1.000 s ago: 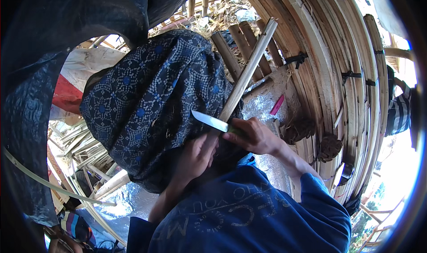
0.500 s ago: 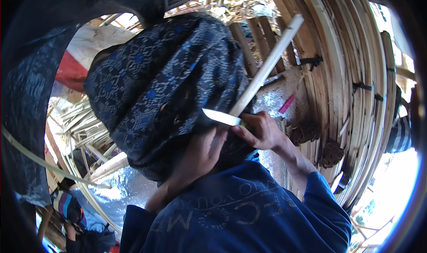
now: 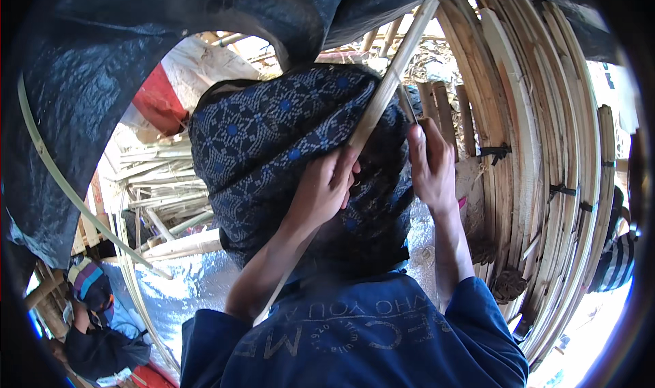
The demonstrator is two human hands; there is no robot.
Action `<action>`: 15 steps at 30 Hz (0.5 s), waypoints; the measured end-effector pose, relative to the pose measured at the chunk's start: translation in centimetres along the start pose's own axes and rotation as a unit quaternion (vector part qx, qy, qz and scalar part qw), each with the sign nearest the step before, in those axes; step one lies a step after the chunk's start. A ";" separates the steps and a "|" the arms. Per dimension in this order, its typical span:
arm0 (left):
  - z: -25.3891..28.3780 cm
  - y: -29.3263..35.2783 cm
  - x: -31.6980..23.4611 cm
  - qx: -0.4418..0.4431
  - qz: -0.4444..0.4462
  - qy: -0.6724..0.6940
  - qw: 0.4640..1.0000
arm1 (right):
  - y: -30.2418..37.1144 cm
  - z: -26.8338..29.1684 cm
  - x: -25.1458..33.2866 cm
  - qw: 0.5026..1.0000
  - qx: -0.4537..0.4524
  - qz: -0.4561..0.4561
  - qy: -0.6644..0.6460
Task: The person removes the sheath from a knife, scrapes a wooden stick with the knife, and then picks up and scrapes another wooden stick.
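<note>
A pale bamboo strip (image 3: 389, 91) slants up and away over my lap, its far end near the top of the view. Its near part is in the closed fingers of my left hand (image 3: 324, 187), low on the strip. A thin pale length shows again beneath my left forearm. My right hand (image 3: 434, 166) is closed round the handle of a knife (image 3: 407, 104). The blade points away from me, its tip close to the strip's right edge; I cannot tell whether they touch. Under both hands lies a dark cloth (image 3: 273, 125) with a blue and white pattern, spread across my legs.
Long wooden slats (image 3: 525, 136), tied with black bands, stand at the right. Split bamboo pieces (image 3: 164, 166) lie in a pile at the left. Black plastic sheeting (image 3: 89, 67) hangs over the upper left. Another person (image 3: 95, 326) in a striped cap sits at the lower left.
My right hand with the knife has moved away from me along the strip, and the blade has turned from sideways to pointing forward. My left hand has shifted slightly forward. The view has shifted.
</note>
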State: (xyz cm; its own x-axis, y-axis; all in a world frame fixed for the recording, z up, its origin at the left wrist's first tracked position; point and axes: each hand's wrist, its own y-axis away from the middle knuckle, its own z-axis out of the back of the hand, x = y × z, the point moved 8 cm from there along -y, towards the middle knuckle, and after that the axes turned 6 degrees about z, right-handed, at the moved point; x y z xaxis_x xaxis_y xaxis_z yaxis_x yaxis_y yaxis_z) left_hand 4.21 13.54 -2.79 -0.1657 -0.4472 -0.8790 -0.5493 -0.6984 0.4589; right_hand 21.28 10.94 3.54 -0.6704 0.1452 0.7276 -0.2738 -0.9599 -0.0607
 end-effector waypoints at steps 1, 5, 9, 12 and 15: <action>-0.3 0.0 -0.1 0.010 -0.007 -0.003 1.000 | -0.9 0.3 -0.8 1.000 -0.012 0.014 0.021; -0.3 0.3 -0.6 -0.032 -0.027 -0.070 0.997 | -3.4 2.1 -2.6 0.995 -0.088 -0.004 0.042; -0.6 0.0 -0.5 -0.060 -0.013 -0.100 0.993 | -6.3 3.3 -4.3 0.991 -0.124 0.051 0.026; -0.5 0.1 -0.6 -0.084 -0.030 -0.120 0.989 | -8.7 3.9 -5.3 0.992 -0.126 0.001 -0.010; 0.2 -0.2 0.3 -0.101 -0.066 -0.199 0.972 | -11.3 3.7 -6.6 0.992 -0.124 -0.018 -0.006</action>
State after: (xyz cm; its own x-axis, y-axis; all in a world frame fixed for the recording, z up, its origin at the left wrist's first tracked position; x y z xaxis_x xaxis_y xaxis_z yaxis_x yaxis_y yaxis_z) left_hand 4.13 13.70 -3.18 -0.4311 -0.1217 -0.8941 -0.4221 -0.8485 0.3191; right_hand 31.37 19.95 2.01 -0.6491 0.1748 0.7403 -0.4601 -0.8652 -0.1992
